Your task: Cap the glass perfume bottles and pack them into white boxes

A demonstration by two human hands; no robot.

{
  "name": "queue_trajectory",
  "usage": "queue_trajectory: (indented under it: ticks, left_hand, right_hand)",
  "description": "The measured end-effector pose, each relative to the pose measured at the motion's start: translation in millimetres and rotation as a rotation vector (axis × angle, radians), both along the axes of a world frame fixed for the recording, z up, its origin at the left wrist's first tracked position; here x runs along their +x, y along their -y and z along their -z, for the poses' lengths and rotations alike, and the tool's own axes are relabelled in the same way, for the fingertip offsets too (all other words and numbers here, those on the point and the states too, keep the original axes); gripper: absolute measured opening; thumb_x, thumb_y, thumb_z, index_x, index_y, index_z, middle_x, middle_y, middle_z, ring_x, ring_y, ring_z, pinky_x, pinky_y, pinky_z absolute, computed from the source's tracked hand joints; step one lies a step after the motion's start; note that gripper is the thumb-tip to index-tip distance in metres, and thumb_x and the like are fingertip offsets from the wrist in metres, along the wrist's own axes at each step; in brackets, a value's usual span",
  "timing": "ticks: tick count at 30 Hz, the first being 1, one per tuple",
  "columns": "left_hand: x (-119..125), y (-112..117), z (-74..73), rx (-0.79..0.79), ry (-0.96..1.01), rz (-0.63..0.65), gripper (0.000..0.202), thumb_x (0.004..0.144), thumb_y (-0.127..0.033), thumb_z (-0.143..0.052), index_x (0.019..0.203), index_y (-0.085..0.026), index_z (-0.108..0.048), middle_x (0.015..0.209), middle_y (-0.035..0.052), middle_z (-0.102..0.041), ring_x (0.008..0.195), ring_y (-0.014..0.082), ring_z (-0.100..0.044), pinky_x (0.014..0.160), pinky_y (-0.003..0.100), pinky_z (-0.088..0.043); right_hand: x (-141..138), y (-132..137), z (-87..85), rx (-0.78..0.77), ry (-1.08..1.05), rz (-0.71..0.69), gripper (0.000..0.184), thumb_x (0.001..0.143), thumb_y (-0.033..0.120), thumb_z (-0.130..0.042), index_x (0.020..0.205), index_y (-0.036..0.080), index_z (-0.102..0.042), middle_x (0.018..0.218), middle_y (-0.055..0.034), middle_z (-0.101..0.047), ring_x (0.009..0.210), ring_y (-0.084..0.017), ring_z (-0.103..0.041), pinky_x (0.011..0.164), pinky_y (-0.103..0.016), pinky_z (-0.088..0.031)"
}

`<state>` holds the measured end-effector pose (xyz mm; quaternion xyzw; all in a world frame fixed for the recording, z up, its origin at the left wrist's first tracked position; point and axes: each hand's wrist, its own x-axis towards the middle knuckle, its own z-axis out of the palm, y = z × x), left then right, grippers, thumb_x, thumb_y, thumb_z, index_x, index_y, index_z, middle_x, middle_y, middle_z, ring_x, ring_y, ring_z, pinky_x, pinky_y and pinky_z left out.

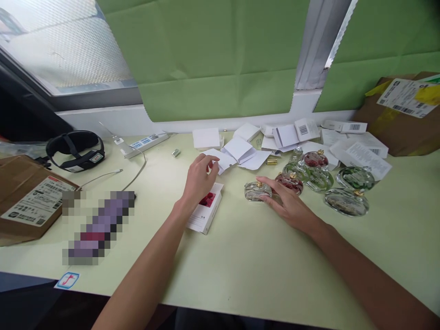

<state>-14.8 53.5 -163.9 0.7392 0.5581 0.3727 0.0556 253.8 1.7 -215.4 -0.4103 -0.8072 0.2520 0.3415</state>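
Note:
My left hand (pixel 199 178) hovers over a white box (pixel 206 211) with a red picture on its lid, fingers curled in a pinch on a small piece of white paper (pixel 212 166). My right hand (pixel 287 204) lies on the table and grips a clear glass bottle (pixel 256 190) with a gold cap. Right behind it stands a red glass bottle (pixel 291 181). Several more round glass bottles, green (pixel 355 178), clear (pixel 346 201) and red (pixel 315 159), sit in a cluster to the right.
Several white cartons and paper inserts (pixel 240 149) are scattered along the wall. A power strip (pixel 146 143) and a black headband (pixel 75 150) lie at the left. Cardboard parcels sit at the far left (pixel 24 197) and far right (pixel 402 114). The table edge (pixel 240 311) is near me.

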Motion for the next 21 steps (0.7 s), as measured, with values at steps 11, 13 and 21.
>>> queue_trajectory:
  ticks: [11,13,21]
  left_hand:
    - [44.0,35.0,8.6,0.188,-0.169,0.579,0.045,0.095,-0.034,-0.059,0.139,-0.030,-0.050,0.108,0.0074,-0.055,0.095,0.0177,-0.055,0.082,0.033,-0.051]
    - [46.2,34.6,13.6,0.180,-0.173,0.576,0.044,0.097,-0.034,-0.057,0.140,-0.031,-0.049,0.107,0.0074,-0.054,0.094,0.0180,-0.054,0.082,0.034,-0.051]
    - [42.2,34.0,8.3,-0.130,-0.185,0.431,0.040,0.095,-0.048,-0.056,0.126,-0.022,-0.059,0.108,0.0074,-0.056,0.103,0.0224,-0.055,0.090,0.038,-0.049]
  right_hand:
    - [-2.2,-1.5,2.3,0.073,-0.009,0.004,0.043,0.101,0.032,-0.045,0.144,0.038,-0.042,0.129,-0.0022,-0.064,0.114,-0.021,-0.064,0.096,-0.037,-0.053]
    - [-2.4,-0.5,1.2,0.060,0.006,0.019,0.043,0.101,0.033,-0.045,0.144,0.037,-0.042,0.126,-0.0024,-0.066,0.111,-0.022,-0.064,0.095,-0.037,-0.053]
    - [1.6,1.2,1.1,-0.045,-0.028,-0.013,0.048,0.101,0.035,-0.048,0.146,0.044,-0.036,0.145,0.0012,-0.053,0.127,-0.021,-0.056,0.108,-0.042,-0.046]
